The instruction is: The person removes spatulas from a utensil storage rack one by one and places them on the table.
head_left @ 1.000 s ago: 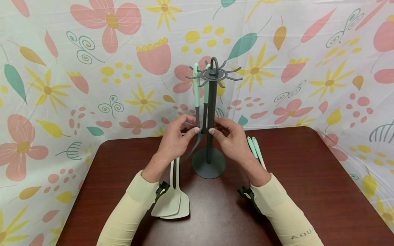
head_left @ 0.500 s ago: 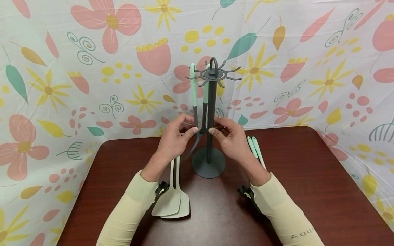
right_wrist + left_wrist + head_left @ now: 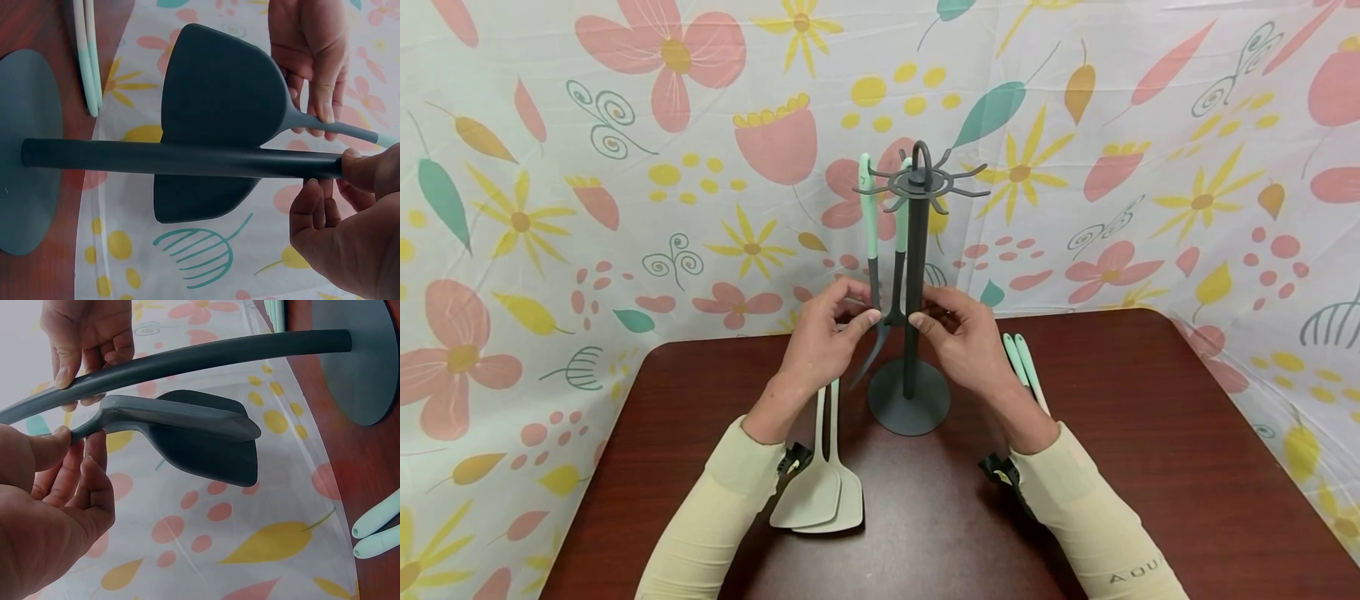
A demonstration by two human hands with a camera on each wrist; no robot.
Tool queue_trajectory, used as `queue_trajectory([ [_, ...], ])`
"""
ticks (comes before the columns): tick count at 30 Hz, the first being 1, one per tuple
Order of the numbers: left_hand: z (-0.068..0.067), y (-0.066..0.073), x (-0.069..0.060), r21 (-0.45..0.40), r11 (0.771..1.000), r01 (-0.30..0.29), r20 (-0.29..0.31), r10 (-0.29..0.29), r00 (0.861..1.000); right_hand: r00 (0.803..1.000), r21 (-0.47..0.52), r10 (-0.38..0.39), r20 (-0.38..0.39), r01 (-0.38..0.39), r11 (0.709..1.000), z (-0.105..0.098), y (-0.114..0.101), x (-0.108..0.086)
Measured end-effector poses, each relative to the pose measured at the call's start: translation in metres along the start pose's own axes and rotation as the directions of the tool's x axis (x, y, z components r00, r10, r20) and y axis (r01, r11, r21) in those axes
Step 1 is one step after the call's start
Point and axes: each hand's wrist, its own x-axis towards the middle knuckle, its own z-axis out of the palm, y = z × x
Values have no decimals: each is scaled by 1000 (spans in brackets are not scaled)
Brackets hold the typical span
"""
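Note:
My left hand point(image 3: 827, 342) pinches the dark neck of a spatula with a mint handle point(image 3: 868, 208). The handle's top overlaps a hook end of the dark utensil stand point(image 3: 913, 408); whether it hangs there I cannot tell. In the right wrist view its broad blade point(image 3: 219, 87) faces me, while the left wrist view shows it nearly edge-on. My right hand point(image 3: 966, 337) grips the stand's upright pole point(image 3: 187, 157) between thumb and fingers. A second dark spatula with a mint handle point(image 3: 902, 225) hangs close behind the pole, its blade point(image 3: 206, 456) partly hidden.
Two cream spatulas point(image 3: 808, 496) lie overlapped on the brown table point(image 3: 1150, 433), left of the stand. Mint handles point(image 3: 1026, 367) of two more utensils show beyond my right forearm. A floral cloth point(image 3: 700, 167) hangs behind the table.
The spatula in my left hand has shifted slightly left, its handle top moving outward along the hook, away from the pole. My right hand stays on the pole.

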Motion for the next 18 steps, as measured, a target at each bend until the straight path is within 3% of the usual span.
queue_trajectory([
  [18,-4,-1,-4,-34,999,9,-26,-9,1000,1000,4,-3,3,3,1000,-1,1,0],
])
